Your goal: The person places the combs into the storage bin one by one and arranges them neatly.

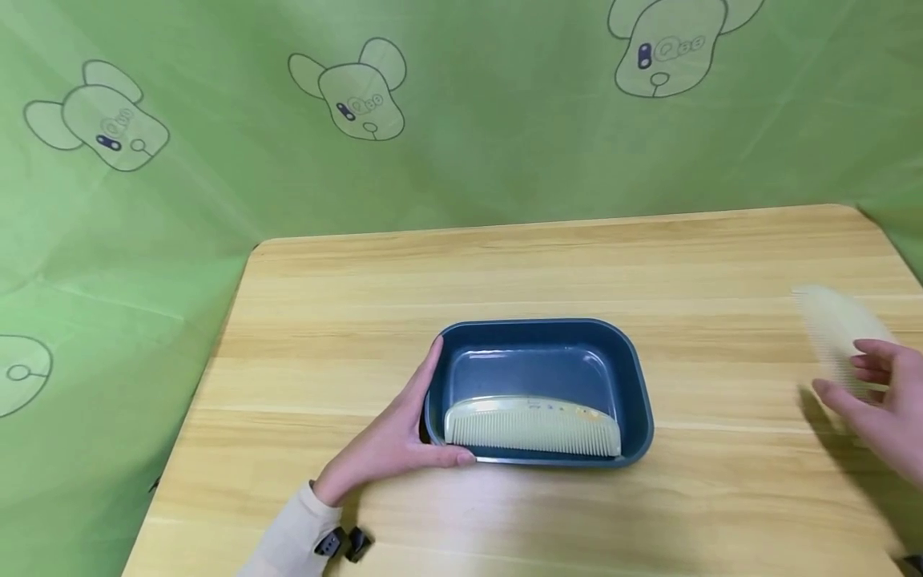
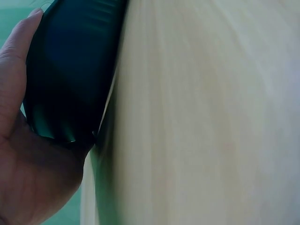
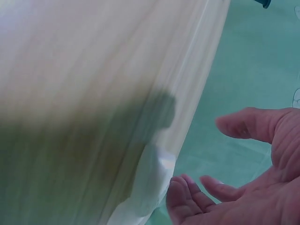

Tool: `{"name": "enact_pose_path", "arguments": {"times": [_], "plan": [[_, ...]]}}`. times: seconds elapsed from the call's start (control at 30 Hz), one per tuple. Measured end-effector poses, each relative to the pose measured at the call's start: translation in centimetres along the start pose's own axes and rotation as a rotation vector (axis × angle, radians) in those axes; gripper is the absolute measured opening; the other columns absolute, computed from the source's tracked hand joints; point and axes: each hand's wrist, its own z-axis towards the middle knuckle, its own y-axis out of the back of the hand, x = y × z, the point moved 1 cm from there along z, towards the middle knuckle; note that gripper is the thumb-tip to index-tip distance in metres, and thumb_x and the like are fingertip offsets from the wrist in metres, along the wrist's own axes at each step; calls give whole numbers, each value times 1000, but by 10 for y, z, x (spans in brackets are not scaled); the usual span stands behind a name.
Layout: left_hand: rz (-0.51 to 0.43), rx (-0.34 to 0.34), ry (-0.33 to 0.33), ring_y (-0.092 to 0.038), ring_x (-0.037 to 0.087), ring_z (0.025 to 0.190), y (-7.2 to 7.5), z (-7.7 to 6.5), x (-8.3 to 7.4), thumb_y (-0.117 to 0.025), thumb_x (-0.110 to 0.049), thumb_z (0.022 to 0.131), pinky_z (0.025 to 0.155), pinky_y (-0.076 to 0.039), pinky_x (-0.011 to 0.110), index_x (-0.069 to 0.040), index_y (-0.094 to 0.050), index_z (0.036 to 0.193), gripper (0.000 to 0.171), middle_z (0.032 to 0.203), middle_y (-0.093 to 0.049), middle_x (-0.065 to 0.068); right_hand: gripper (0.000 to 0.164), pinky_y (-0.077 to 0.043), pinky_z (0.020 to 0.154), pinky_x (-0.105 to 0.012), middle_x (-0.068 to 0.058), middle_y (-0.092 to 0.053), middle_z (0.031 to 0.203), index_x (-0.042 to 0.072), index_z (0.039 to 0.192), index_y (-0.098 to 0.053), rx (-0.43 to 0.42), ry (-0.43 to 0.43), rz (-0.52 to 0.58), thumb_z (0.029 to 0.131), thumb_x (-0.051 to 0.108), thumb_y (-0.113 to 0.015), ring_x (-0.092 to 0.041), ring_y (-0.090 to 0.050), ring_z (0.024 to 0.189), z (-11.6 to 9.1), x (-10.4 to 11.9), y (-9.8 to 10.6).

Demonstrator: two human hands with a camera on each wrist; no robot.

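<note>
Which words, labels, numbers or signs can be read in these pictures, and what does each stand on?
"Qaa", roughly, the letters uncertain: on the upper right cartoon head of the green cloth.
Similar lettering, too small to read surely: on the middle head and left head.
Small printed marks, too small to read: on the comb in the blue tray.

Left grip (image 2: pixel 40 173) at one end of a dark container (image 2: pixel 72 70), pale tabletop (image 2: pixel 197 112) alongside

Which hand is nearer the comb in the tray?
Left. The left hand has its grip on the tray, beside that comb; the right hand is far right, at another comb.
</note>
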Motion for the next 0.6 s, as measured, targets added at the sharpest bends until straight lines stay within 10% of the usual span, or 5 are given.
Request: {"name": "enact_pose_path", "arguments": {"times": [0.4,0.5,0.6], "plan": [[-12,3,-2,-6,20,166,-1,0,0,-100,-31,83,129,-17,59,-33,9,176,143,182,3,-6,63,-20,80,2,-52,-37,126,-32,141,-32,23,38,-112,95,-4,-65,21,-18,101,0,-25,6],[-15,3,2,-6,20,166,-1,0,0,-100,-30,84,129,-17,60,-32,8,176,142,182,3,-6,62,-23,80,-4,-52,-36,127,-31,140,-33,18,48,-165,92,-9,-65,-5,-46,107,1,-23,6],[-20,4,12,-7,19,166,-1,0,1,-100,-29,83,129,-18,58,-32,8,176,142,182,2,-7,64,-25,76,-15,-53,-36,127,-30,141,-31,20,33,-221,89,-15,-65,-53,-45,109,3,-21,7]]}}
